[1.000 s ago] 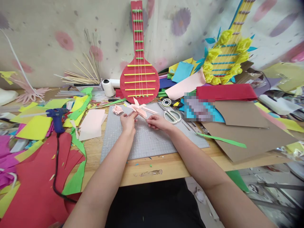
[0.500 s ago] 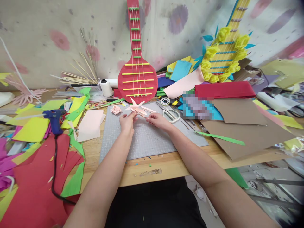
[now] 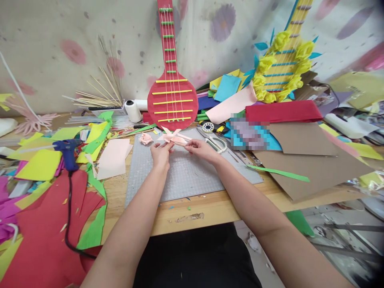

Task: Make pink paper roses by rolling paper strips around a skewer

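Over the grey cutting mat (image 3: 186, 176), both hands are closed on a pale pink paper piece (image 3: 171, 135) with pointed, petal-like strips. My left hand (image 3: 160, 154) pinches its base from the left. From the right, my right hand (image 3: 199, 149) grips the end of a strip reaching out of it. A crumpled pink paper rose (image 3: 145, 139) lies on the mat just left of my left hand. Scissors with white handles (image 3: 220, 145) rest beyond my right hand. Behind the hands leans a red toy lute (image 3: 172, 106) with yellow bars and white strings.
A blue glue gun (image 3: 69, 154) and its black cord lie among paper scraps on the left. Pink paper sheets (image 3: 112, 158) sit beside the mat. Brown cardboard (image 3: 315, 176) covers the right side. A yellow lute with paper flowers (image 3: 279, 68) leans at the back right.
The strip between the hands is stretched a little wider, with my right hand slightly farther right. The pointed strips have tilted slightly. The camera view has shifted a little.
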`<state>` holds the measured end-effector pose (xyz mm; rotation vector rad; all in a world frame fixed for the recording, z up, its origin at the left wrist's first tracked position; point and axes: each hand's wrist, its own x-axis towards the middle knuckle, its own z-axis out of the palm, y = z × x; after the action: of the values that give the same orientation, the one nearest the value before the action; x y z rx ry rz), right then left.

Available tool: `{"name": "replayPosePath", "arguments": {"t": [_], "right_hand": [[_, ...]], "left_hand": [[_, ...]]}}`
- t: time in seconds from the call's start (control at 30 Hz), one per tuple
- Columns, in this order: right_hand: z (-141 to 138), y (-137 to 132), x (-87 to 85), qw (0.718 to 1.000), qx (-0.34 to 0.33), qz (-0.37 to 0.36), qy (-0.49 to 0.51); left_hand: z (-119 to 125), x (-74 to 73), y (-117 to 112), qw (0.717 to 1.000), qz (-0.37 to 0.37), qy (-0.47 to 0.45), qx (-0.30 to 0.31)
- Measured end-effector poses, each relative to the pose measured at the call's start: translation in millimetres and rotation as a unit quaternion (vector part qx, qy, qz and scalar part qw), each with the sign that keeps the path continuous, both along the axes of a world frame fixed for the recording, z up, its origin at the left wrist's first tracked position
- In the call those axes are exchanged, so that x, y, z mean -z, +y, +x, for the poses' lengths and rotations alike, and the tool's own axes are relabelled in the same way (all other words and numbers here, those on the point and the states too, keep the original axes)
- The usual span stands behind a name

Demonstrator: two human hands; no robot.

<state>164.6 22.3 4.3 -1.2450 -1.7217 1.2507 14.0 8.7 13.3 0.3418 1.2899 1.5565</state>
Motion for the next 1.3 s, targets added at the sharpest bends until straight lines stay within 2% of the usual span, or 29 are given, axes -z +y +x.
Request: {"name": "replayPosePath", "arguments": {"t": [0.17, 0.33, 0.47, 0.7, 0.87, 1.1, 1.3], "right_hand": [[1.5, 3.5, 5.1, 0.999, 0.019, 0.01, 0.031], [0.6, 2.5, 1.4, 0.999, 0.037, 0.001, -0.002], [0.0, 0.0, -3.3, 0.998, 0.05, -0.019, -0.028], [-5.2, -4.7, -3.8, 0.998, 0.028, -0.035, -0.038], [-8.9, -3.8, 2.8, 0.999, 0.017, 0.01, -0.048], [-11.2, -3.1, 9.6, 0.99, 0.061, 0.106, -0.076], [-12.0, -3.4, 12.0, 0.986, 0.055, 0.123, -0.1]], "left_hand": [[1.5, -0.3, -1.0, 1.0, 0.014, -0.001, -0.009], [3.4, -3.0, -3.8, 0.999, 0.014, -0.031, 0.013], [4.3, -2.0, -3.8, 0.999, 0.005, -0.041, 0.002], [2.9, 4.2, 0.9, 0.999, 0.022, -0.013, -0.021], [2.8, 5.0, 3.5, 0.999, 0.026, 0.02, -0.027], [4.0, -0.5, 2.6, 0.998, -0.023, 0.04, -0.034], [3.1, -2.5, 2.3, 0.997, -0.053, 0.031, -0.037]]}}
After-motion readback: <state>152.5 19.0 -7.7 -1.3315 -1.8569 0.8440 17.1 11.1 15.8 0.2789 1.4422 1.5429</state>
